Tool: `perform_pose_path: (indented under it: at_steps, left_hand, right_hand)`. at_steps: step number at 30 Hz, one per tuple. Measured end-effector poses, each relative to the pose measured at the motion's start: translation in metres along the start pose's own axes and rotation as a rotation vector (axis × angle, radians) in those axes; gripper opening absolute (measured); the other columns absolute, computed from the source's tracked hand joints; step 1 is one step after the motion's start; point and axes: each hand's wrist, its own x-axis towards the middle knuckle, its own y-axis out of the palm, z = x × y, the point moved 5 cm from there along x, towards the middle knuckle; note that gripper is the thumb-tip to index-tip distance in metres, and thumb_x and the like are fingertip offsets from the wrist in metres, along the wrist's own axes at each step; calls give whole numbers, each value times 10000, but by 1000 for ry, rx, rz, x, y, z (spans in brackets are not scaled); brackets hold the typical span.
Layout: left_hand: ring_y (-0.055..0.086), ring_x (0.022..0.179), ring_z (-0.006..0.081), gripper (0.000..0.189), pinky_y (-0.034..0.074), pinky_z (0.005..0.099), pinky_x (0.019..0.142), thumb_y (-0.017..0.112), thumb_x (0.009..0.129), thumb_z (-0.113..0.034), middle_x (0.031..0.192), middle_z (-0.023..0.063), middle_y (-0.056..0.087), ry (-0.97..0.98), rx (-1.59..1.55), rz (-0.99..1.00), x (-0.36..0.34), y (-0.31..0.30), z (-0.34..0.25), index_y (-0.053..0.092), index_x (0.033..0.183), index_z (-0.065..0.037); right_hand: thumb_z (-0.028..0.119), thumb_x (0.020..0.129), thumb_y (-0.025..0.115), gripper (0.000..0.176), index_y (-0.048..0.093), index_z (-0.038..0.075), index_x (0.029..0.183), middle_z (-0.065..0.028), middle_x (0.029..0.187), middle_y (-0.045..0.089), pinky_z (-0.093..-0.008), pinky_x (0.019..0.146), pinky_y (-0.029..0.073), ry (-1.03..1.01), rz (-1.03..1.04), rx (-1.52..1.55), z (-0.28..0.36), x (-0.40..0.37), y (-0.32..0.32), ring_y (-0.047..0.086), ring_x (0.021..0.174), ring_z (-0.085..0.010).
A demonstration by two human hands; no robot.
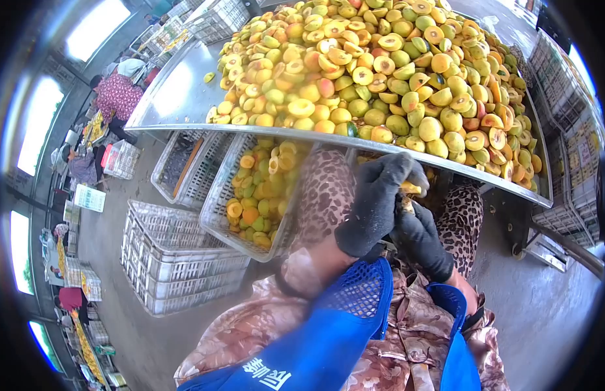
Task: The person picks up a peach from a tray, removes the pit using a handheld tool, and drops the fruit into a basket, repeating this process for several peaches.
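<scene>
My left hand [379, 203], in a dark grey glove, is closed with its fingers curled over a yellow peach piece [410, 188]. Just below and to the right, my right hand [420, 238], also gloved, is closed against it. A small light brownish bit shows between the two hands, but what my right hand grips is mostly hidden. Both hands are over my lap, in front of the near edge of a metal table [179, 98]. Heaped on that table are many halved yellow-green peaches [380, 72], some with their pits showing.
A white crate [214, 228] of peaches stands under the table edge, left of my knees. Nearby are a stacked white crate [179, 274] and another crate [175, 166] with a wooden strip. Stacked crates [566, 98] rise on the right. Other people [120, 98] work along the left.
</scene>
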Motion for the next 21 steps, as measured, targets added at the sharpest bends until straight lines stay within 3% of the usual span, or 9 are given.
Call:
perform_pose_path:
  at_steps: [5,6,8,11,12,15,16,19,21]
  left_hand:
    - [640,641,185,404,522,313,628,554,1066,-316,714,95,669,-128,-294,370,-5,5,5,667,813,-21]
    - [655,705,190,392,528,313,651,506,1075,-309,786,93,688,-84,-227,83,-4,-27,11,669,853,-31]
    - [676,801,194,406,538,320,717,454,1089,-323,894,93,716,-44,7,-350,-4,-88,7,681,933,-24]
    - [693,897,193,493,550,337,847,439,1103,-380,1002,96,742,161,541,-439,5,-196,-45,712,1055,27]
    - [685,932,177,421,541,346,865,497,1093,-306,1025,102,745,252,835,-567,13,-267,-35,711,1089,56]
    - [674,1085,267,238,525,373,958,602,1015,-157,1130,171,726,627,1210,-328,49,-198,-50,739,1073,29]
    - [609,1241,265,276,467,370,1070,657,987,-214,1253,155,685,502,997,-279,62,-157,-35,742,1106,20]
    - [621,1199,326,295,481,405,1052,736,927,-150,1251,188,661,485,1083,111,109,-44,25,709,1189,-17]
    - [619,1172,364,411,482,414,1041,782,893,-216,1234,208,650,394,1230,116,135,-16,100,682,1234,-9]
  right_hand:
    - [294,998,660,414,564,45,1314,-14,940,629,-242,630,485,201,141,258,-3,-13,0,597,746,-132]
    - [280,995,663,373,596,32,1265,-11,951,624,-234,648,494,274,311,427,-3,-12,10,593,750,-120]
    - [285,995,672,321,650,21,1177,1,936,644,-237,655,488,165,144,-16,-5,-7,17,586,777,-106]
    - [315,1009,655,317,677,26,1138,7,890,667,-306,692,507,220,69,-248,-4,1,-7,589,794,-107]
    - [341,1006,643,332,678,26,1105,-74,860,705,-380,731,531,118,55,-608,-12,9,-23,664,789,-187]
    - [369,995,636,362,665,20,1084,-182,871,717,-432,755,537,-16,-88,-1008,4,9,-23,713,834,-327]
    - [388,984,635,381,654,19,1074,-243,912,708,-472,766,535,-92,-76,-755,7,11,-17,692,878,-428]
    - [381,980,644,383,644,14,1092,-240,920,713,-464,762,535,-95,-193,-840,13,2,-22,694,880,-425]
    - [365,980,655,375,637,8,1094,-230,896,709,-447,746,533,-144,-296,-790,9,-7,-41,701,845,-381]
